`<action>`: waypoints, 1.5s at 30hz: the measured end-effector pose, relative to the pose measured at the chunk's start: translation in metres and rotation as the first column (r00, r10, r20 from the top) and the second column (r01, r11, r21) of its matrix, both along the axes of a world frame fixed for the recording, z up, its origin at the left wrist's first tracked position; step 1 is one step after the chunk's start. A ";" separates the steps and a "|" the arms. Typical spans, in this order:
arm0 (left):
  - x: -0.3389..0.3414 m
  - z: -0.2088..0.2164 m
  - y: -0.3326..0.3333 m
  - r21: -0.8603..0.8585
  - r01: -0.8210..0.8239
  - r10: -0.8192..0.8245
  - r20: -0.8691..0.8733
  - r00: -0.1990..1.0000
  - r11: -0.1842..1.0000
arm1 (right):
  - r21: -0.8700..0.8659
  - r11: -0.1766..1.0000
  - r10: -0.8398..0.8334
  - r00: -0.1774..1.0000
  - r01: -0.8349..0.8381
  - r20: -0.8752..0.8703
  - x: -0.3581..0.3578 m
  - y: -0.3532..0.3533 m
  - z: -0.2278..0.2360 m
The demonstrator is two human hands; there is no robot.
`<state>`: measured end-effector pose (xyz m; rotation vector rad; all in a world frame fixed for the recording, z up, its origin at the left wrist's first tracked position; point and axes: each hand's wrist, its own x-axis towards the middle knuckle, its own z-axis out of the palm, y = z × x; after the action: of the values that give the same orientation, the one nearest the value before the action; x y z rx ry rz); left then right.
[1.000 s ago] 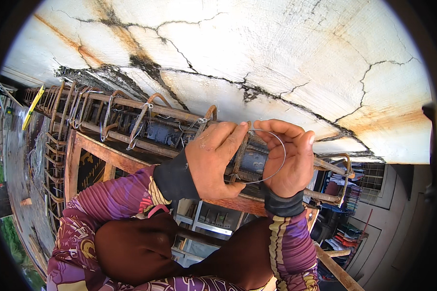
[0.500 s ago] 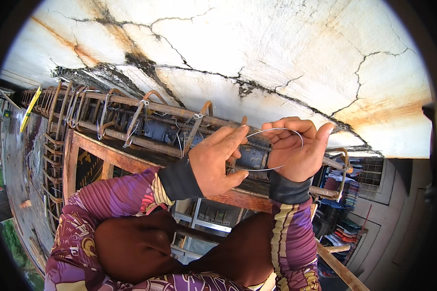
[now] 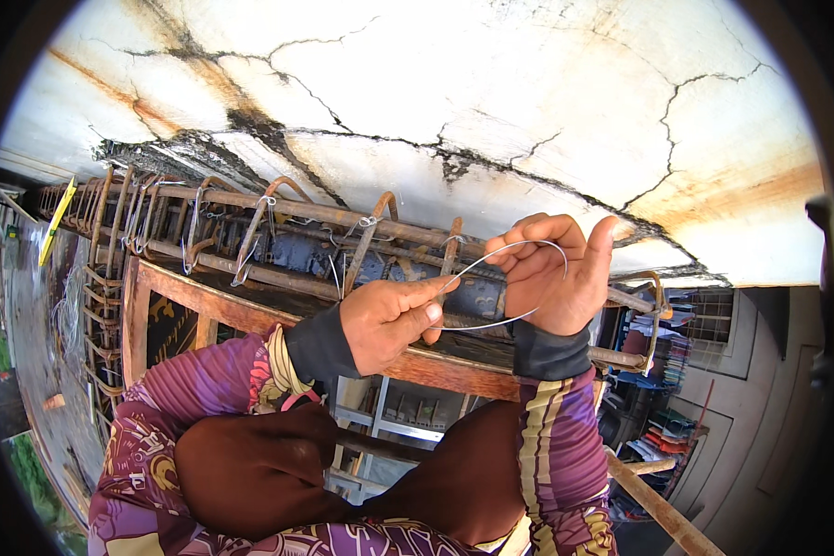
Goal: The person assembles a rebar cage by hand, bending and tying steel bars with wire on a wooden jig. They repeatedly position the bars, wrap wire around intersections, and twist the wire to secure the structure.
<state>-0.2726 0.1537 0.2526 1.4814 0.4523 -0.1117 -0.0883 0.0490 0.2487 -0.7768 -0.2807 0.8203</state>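
Observation:
A thin wire [image 3: 480, 326] is bent into an open loop. My left hand [image 3: 385, 324] pinches its ends between thumb and fingers. My right hand [image 3: 561, 283] is open, palm up, with the thumb spread and the fingers loosely curled; the loop's rounded end lies across its palm and fingers. Behind both hands runs a cage of rusty reinforcing bars [image 3: 315, 211] with bent stirrups [image 3: 371, 243]. Short wire ties [image 3: 368, 221] bind several stirrups to the long bars. My left hand hides part of the lower bar.
A cracked, stained white wall [image 3: 528, 83] rises beyond the cage. A wooden frame [image 3: 222, 301] lies on the near side, with a metal ladder [image 3: 375, 422] below. Another bar cage [image 3: 102, 315] and a yellow strip [image 3: 57, 221] are at left. Stacked folded cloth [image 3: 663, 435] sits at lower right.
My left hand has drawn slightly down and left, its fingers closing tighter on the wire. The right hand has shifted a little left and up, and its thumb points more upward.

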 end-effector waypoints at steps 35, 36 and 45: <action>0.009 0.004 -0.021 0.717 -0.090 -0.195 0.305 0.932 0.692 | -0.162 0.947 -0.279 0.960 0.279 0.022 0.004 0.000 0.022; 0.010 0.008 -0.020 0.742 -0.119 -0.189 0.316 0.930 0.659 | -0.136 0.950 -0.280 0.960 0.280 0.018 0.004 -0.003 0.023; 0.032 0.033 0.015 0.823 -0.324 -0.283 0.486 0.827 0.468 | 0.096 0.926 -0.378 0.895 0.365 0.237 0.017 -0.008 0.047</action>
<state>-0.2408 0.1685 0.2861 2.4495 -0.0294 0.7213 -0.0713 0.0410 0.2961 -0.8563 -0.3628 0.3500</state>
